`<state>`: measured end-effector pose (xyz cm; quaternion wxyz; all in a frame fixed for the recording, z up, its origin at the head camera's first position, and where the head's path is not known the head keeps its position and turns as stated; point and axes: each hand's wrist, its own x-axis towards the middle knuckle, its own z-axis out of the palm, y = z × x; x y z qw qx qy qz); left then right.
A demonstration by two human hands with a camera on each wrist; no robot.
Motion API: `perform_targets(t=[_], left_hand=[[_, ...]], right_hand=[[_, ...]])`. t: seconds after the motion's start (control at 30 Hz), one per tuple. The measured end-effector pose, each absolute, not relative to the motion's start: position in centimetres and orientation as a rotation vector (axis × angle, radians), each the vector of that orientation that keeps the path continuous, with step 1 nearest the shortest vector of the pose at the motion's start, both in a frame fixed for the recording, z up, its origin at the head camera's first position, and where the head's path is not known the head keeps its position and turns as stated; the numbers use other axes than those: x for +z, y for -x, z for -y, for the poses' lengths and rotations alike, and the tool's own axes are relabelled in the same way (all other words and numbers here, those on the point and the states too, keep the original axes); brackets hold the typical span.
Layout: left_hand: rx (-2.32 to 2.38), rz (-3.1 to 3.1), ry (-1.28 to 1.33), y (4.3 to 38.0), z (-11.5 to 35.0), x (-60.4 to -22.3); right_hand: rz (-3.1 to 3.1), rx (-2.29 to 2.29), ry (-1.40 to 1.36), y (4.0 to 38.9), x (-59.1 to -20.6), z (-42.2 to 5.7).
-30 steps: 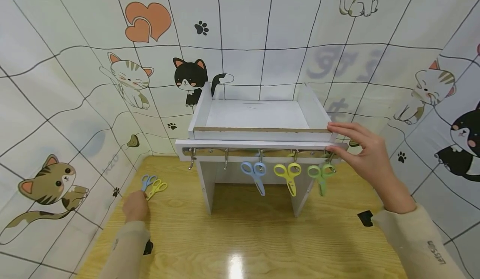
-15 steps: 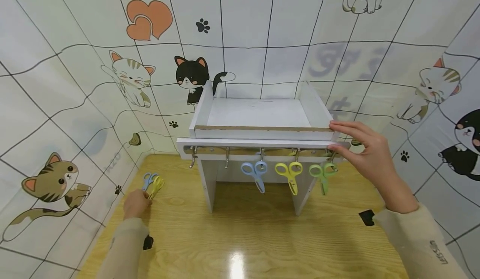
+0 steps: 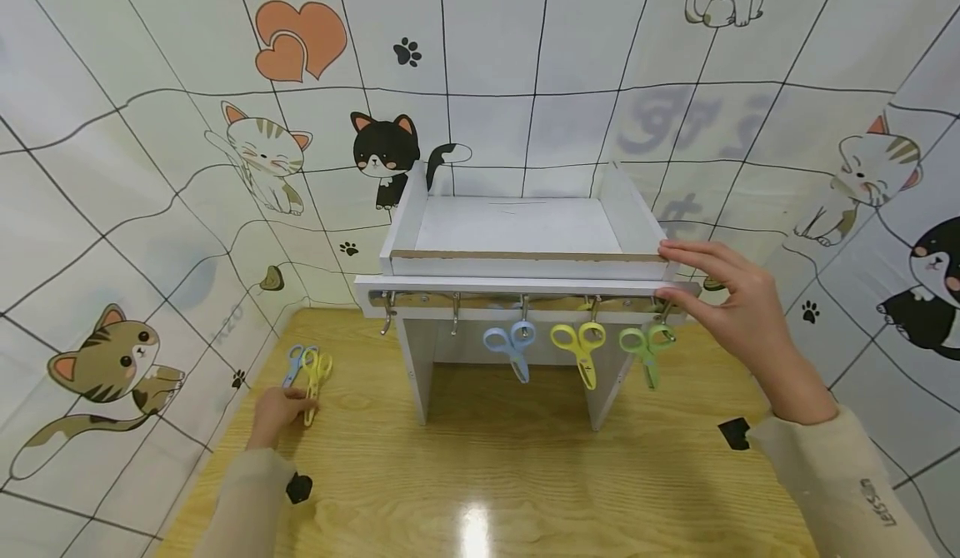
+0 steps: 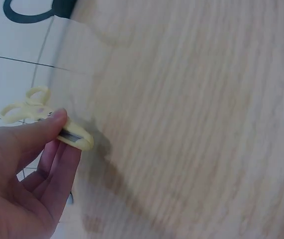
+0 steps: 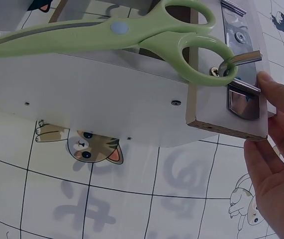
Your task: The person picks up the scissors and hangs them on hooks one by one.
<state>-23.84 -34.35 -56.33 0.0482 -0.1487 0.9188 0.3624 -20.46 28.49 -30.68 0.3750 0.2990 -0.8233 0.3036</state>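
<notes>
My left hand [image 3: 279, 413] pinches yellow scissors [image 3: 315, 372] by the blade end between thumb and fingers. In the left wrist view their handle loops [image 4: 25, 107] point away from the palm. Just behind, blue scissors [image 3: 293, 363] lie on the table. My right hand [image 3: 746, 318] grips the right end of a white wooden rack [image 3: 525, 285], thumb at the front and fingers on the far side. From its hooks hang blue scissors [image 3: 512, 350], yellow scissors [image 3: 579, 351] and green scissors [image 3: 647, 353]; the green pair fills the top of the right wrist view [image 5: 117, 37].
Two bare hooks are at the rack's left, including the end hook [image 3: 387, 311]. An open tray [image 3: 517, 223] forms the rack's top. Black patches, one of them a right-hand patch [image 3: 734, 434], mark the wood table [image 3: 450, 483]. Cat-print cloth [image 3: 525, 58] encloses the table.
My left hand has picked up the yellow scissors and turned them so the handles point away, shifting slightly right. The right hand keeps its grip on the rack.
</notes>
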Motion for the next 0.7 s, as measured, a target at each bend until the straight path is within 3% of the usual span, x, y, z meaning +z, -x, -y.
perform_targets(t=[0.33, 0.7], left_hand=[[1.626, -2.500, 0.487, 24.2, 33.3, -54.5], [2.046, -2.302, 0.299, 23.1, 29.9, -48.6]], right_hand=[[2.107, 0.775, -0.761, 20.5, -30.7, -28.5], [2.095, 0.797, -0.779, 20.5, -30.7, -28.4]])
